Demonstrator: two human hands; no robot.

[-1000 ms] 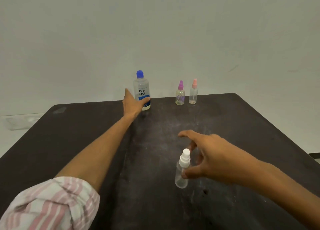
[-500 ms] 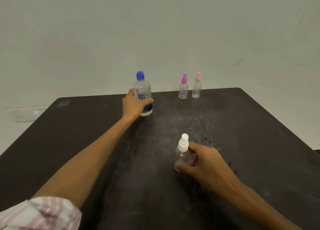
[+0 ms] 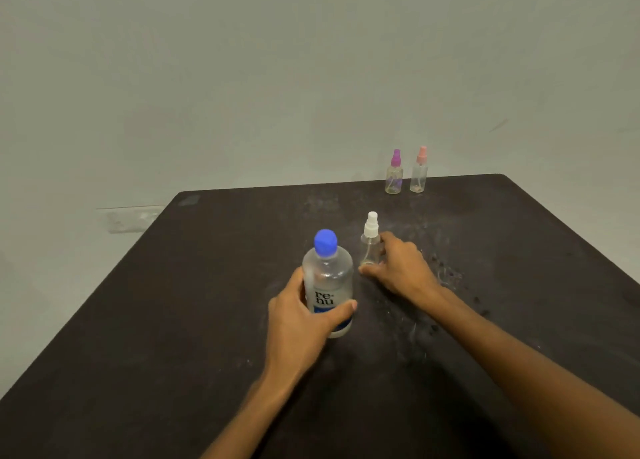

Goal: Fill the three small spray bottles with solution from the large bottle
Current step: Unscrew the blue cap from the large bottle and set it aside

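- Left hand [image 3: 304, 323] is wrapped round the lower body of the large bottle [image 3: 329, 285]: thumb across the front just under the label, fingers round the back, a full clenched hold. The bottle stands upright, and I can't tell if its base is on the table or just off it.
- Right hand [image 3: 398, 268] has its fingers curled round the body of the white-capped spray bottle [image 3: 370, 244], with the thumb low near the base, so it's holding it rather than just touching. That bottle stands upright on the table [image 3: 173, 320], just beside the big one.
- My guess on handling: the large bottle looks mostly full of clear liquid, so it's probably heavy-ish, and smooth plastic can slip. Mid-body, like now, seems the right place to hold it. Its blue cap [image 3: 325, 242] is still on.
- The little sprayer looks light, nearly empty and easy to tip. I'd grip the body and twist the white pump top off, not squeeze hard.
- The purple-capped bottle [image 3: 394, 176] and pink-capped bottle [image 3: 419, 173] sit side by side at the far edge, well apart from the hands, capped and apparently unfilled.
- No pouring has started, I reckon.
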